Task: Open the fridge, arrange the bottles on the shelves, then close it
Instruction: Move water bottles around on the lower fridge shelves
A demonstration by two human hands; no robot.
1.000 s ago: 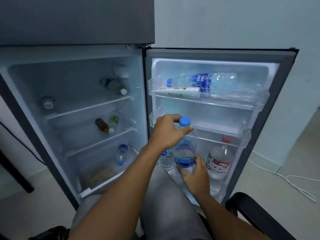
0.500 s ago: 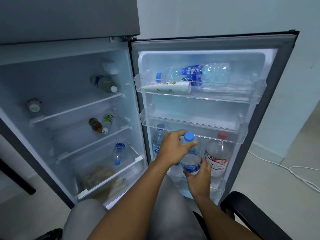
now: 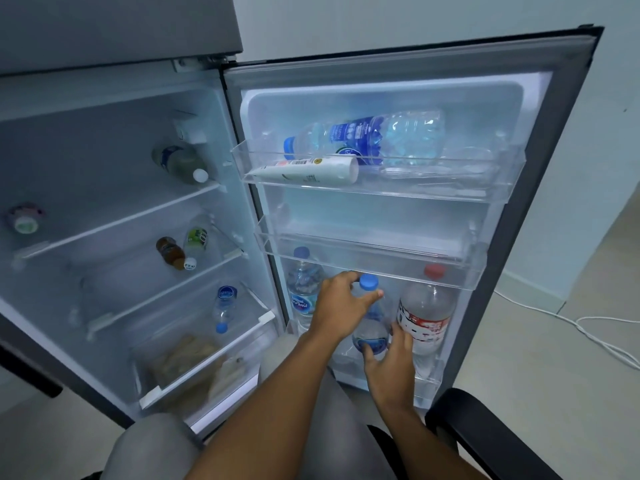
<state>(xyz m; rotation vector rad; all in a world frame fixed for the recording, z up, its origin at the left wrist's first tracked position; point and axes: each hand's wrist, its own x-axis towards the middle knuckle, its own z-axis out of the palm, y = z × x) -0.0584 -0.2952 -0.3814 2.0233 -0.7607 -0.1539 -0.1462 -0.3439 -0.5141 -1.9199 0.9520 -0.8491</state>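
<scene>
In the head view, a fridge door (image 3: 540, 188) is seen swung fully open, its inner racks facing the camera. A blue-capped water bottle (image 3: 371, 327) is held upright in the bottom door rack (image 3: 429, 393), between a second blue-capped bottle (image 3: 304, 292) on its left and a red-capped bottle (image 3: 426, 317) on its right. The left hand (image 3: 341, 306) is wrapped around the neck and shoulder of the middle bottle, the fingers (image 3: 367, 298) curled just under the blue cap (image 3: 368, 282), which shows above them. The right hand (image 3: 391, 367) is set low against the same bottle, the thumb (image 3: 367, 353) pressed on the blue label and the other fingers spread along its right side, just beside the red-capped bottle; whether they are fully closed cannot be told.

The middle door rack (image 3: 374, 261) is crossed just above the three caps. In the top door rack (image 3: 381, 181) a large water bottle (image 3: 367, 140) is laid on its side behind a white tube (image 3: 308, 169).

Inside the cabinet, a white-capped bottle (image 3: 180, 162) and a small jar (image 3: 24, 220) are seen on the top shelf, a brown bottle (image 3: 170, 252) touching a green-labelled bottle (image 3: 195, 245) on the middle shelf, and a small water bottle (image 3: 225, 306) lying on the lowest shelf above the crisper drawer (image 3: 187, 368).

A black chair arm (image 3: 485, 431) and a white cable (image 3: 588, 327) on the floor are visible at the right.
</scene>
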